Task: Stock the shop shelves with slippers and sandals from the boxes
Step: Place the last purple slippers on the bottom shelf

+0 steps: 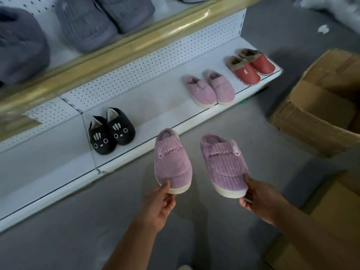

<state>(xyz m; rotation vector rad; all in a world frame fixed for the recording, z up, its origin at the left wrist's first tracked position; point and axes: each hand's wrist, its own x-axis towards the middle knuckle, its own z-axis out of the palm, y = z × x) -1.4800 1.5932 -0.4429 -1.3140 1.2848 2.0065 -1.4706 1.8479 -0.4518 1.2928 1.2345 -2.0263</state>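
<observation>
- Left hand [159, 203]: thumb on top and fingers underneath, pinching the toe of a pink ribbed slipper [172, 162], held in the air above the grey floor [78, 230], just in front of the bottom shelf's edge.
- Right hand [261, 199]: thumb pressed on the toe of the second pink slipper [224, 164], fingers curled below its pale sole; also held off the floor, near the first one but not touching.
- Both held slippers: openings pointing away toward the shelf, "HAPPYLO.." stitched across the uppers, the rest of the lettering too blurred to read.
- Bottom white shelf [58, 156]: black cat-face slippers [111, 131] at the left of the row, a plain pink pair [210, 89] in the middle, a red pair with brown fleece lining [250, 66] at the far end; pairs well apart from each other.
- Upper shelf behind a gold rail [136, 45]: grey slippers [87, 22] side by side.
- Open cardboard box [319, 106] on the floor at the right; contents not visible.
</observation>
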